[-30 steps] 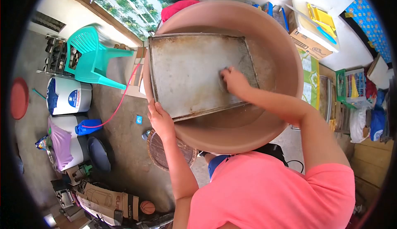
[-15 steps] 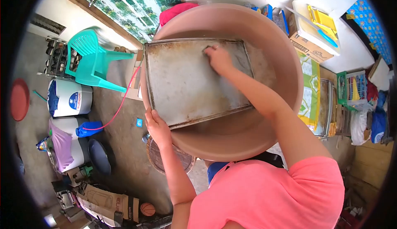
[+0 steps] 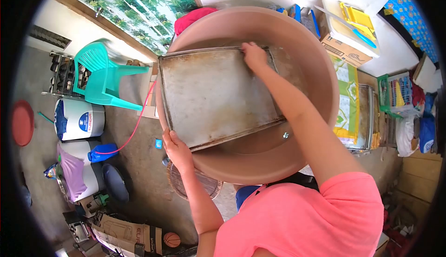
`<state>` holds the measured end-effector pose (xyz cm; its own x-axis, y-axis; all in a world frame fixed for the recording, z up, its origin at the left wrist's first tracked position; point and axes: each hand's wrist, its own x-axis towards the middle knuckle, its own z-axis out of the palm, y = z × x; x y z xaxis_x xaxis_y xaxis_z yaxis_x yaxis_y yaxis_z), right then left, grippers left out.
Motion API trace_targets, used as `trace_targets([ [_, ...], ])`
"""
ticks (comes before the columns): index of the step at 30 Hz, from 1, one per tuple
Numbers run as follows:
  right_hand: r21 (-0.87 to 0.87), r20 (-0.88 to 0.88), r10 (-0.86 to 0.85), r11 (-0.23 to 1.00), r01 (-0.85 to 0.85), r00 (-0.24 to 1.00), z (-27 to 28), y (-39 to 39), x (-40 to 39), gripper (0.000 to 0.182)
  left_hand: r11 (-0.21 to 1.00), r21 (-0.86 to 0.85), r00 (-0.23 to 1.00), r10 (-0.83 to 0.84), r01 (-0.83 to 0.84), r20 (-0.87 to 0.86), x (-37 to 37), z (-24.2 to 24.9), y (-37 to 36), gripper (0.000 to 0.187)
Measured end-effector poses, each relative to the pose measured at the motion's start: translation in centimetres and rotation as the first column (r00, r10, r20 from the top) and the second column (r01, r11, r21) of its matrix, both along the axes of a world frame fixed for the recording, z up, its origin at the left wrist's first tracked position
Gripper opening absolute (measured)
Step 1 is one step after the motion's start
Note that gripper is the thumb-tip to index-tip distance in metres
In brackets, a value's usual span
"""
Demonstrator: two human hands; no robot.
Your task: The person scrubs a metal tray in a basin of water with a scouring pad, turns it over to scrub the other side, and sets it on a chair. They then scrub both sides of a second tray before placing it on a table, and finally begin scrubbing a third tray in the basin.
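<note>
A large metal baking tray (image 3: 213, 99), rust-brown along its rims, lies tilted across a wide brown plastic basin (image 3: 320, 94). My left hand (image 3: 179, 152) is closed on the tray's near left corner, by the basin's rim. At the far right part of the tray, my right hand (image 3: 254, 58) presses down near the far rim with its fingers curled together. Whatever is under those fingers is hidden. Inside the basin, a small shiny spot (image 3: 285, 135) shows below the tray's near right edge.
A green plastic chair (image 3: 104, 78) stands left of the basin, with a pink hose (image 3: 139, 113) running to the floor. White washing machines (image 3: 81, 117) are further left. A round stool (image 3: 176, 182) sits under the basin's near side. Cardboard boxes (image 3: 346, 48) stand at back right.
My right hand has slid right and slightly away, toward the tray's far rim. My left hand stays at the near left corner. The tray has shifted slightly left in view.
</note>
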<state>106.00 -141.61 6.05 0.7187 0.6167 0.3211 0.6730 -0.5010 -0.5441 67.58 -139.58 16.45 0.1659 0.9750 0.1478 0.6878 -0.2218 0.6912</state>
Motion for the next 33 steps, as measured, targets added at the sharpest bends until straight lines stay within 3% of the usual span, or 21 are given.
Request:
trace_targets([
  [4,-0.238,-0.006,-0.043,0.971,0.04,0.999,-2.8,-5.6,2.6,0.024,0.999,0.038,1.0,-0.012,0.013,-0.022,0.1,0.0,0.1,0.037],
  [11,-0.557,-0.202,0.105,0.805,-0.203,0.974,-0.8,-16.5,-5.2,0.033,0.999,-0.027,0.998,0.035,-0.036,-0.054,0.7,1.7,-0.7,0.037],
  [13,-0.604,-0.297,0.201,0.717,-0.347,0.933,0.6,-19.0,-8.0,0.037,0.999,-0.033,0.998,0.032,-0.033,-0.053,0.8,1.5,-0.6,0.036],
  [16,-0.619,-0.385,0.189,0.672,-0.405,0.903,0.8,-20.6,-8.3,0.036,1.0,-0.008,0.999,0.009,-0.01,-0.043,0.4,0.7,-0.4,0.035],
  [19,-0.644,-0.298,0.084,0.718,-0.265,0.951,1.0,-18.4,-6.3,0.033,1.0,0.001,0.999,-0.005,0.005,-0.052,0.3,0.5,-0.1,0.035],
  [21,-0.533,-0.211,0.015,0.837,-0.128,0.977,-0.3,-16.4,-4.0,0.031,1.0,-0.011,0.997,-0.007,0.006,-0.083,0.2,0.6,-0.1,0.034],
  [25,-0.446,-0.052,0.014,0.894,-0.035,0.999,-0.4,-10.4,0.2,0.029,1.0,0.009,0.997,-0.015,0.016,-0.077,0.3,0.8,-0.2,0.034],
  [28,-0.328,-0.045,-0.004,0.945,-0.011,0.999,-1.4,-7.1,2.8,0.03,0.999,0.032,0.999,-0.016,0.017,-0.032,0.3,0.2,0.1,0.034],
  [33,-0.107,-0.09,0.236,0.964,-0.245,0.967,1.0,-5.5,-4.6,0.032,0.997,0.051,0.992,-0.063,0.058,0.11,-0.5,-0.6,0.4,0.035],
])
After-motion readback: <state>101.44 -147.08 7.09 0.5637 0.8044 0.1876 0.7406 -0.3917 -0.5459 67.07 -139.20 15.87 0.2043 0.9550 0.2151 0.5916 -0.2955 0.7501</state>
